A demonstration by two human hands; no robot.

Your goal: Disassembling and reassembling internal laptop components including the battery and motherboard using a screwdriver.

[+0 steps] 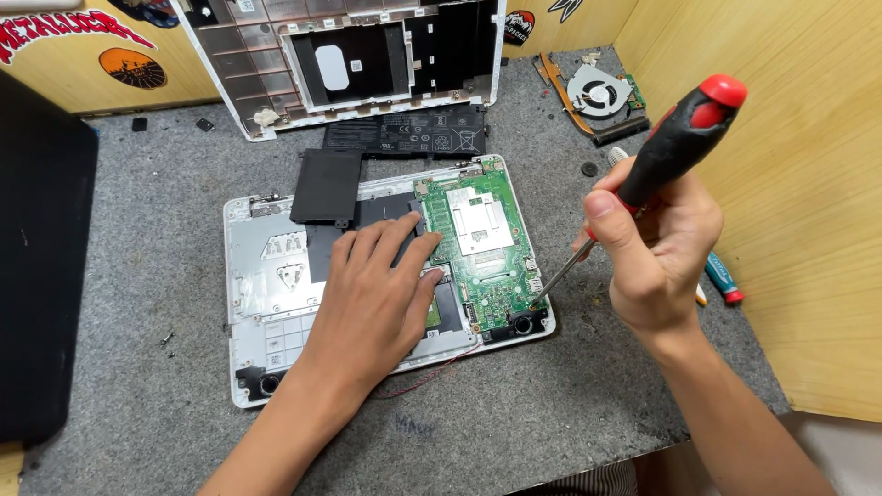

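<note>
The right hand fingers pinch a screwdriver slanting down-left to the green board, while the left hand lies spread flat beside it.

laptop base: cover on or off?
Off. The laptop base lies open, its green circuit board bare, and the white bottom cover lies apart behind it, inner side up.

Glossy plastic screwdriver handle; matt green circuit board; rough grey felt mat

bright even overhead light, soft short shadows, sharp focus throughout, slight wide-angle bowing at the edges
</note>
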